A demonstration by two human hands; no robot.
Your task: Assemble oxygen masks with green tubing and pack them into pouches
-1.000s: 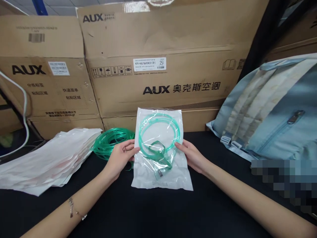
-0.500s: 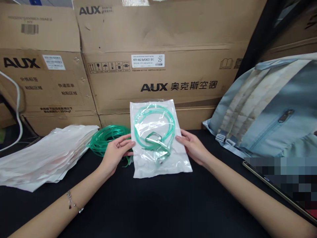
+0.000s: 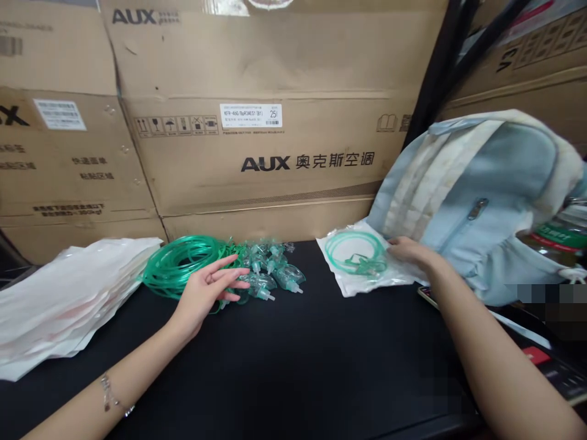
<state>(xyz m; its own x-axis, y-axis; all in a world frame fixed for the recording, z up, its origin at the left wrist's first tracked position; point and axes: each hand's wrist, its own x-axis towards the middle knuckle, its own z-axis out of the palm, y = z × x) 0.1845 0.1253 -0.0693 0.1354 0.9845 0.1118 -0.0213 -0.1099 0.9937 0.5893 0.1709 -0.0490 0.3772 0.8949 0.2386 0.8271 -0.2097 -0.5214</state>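
Note:
A clear-fronted white pouch (image 3: 351, 284) with coiled green tubing and a mask inside lies at the right, close to the backpack. My right hand (image 3: 409, 252) grips its right edge; the fingertips are partly hidden. My left hand (image 3: 206, 292), fingers apart and holding nothing, hovers in front of a coil of green tubing (image 3: 177, 260) and several clear green-tinted oxygen masks (image 3: 288, 278). Whether it touches any of them I cannot tell. Further left lies a stack of flat white pouches (image 3: 77, 293).
Large cardboard boxes (image 3: 275, 73) stand along the back of the black table (image 3: 293, 373). A light blue backpack (image 3: 486, 208) leans at the right, with a bottle (image 3: 562, 235) in its side pocket. A phone (image 3: 427, 297) lies partly beneath my right forearm.
The filled pouch has gone from between both hands to the right, with my right hand. My left hand has let go of it. The view has turned right, and the masks are now uncovered.

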